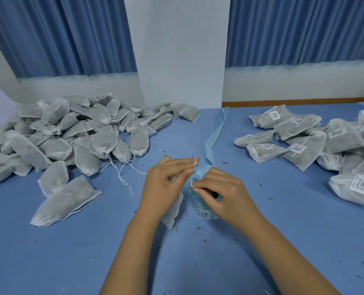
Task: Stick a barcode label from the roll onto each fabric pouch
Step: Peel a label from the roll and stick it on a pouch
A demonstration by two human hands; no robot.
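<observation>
At frame centre, the pouch (172, 211) hangs gripped in the left hand (166, 184), its string (195, 161) looped round the forefinger. The right hand (221, 194) pinches that string above the roll (205, 213). An unlabelled pile (70, 133) lies left, a labelled pile (326, 141) right.

blue pleated curtains (70, 35) hang either side of a white pillar (181, 50); a blue worktop (49, 252) fills the foreground below a wooden sill (294, 102).

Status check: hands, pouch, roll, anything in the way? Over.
Left hand holds pouch, drawstring looped round forefinger. Right hand pinches drawstring over label roll. Blue liner trails behind roll, not blocking.
</observation>
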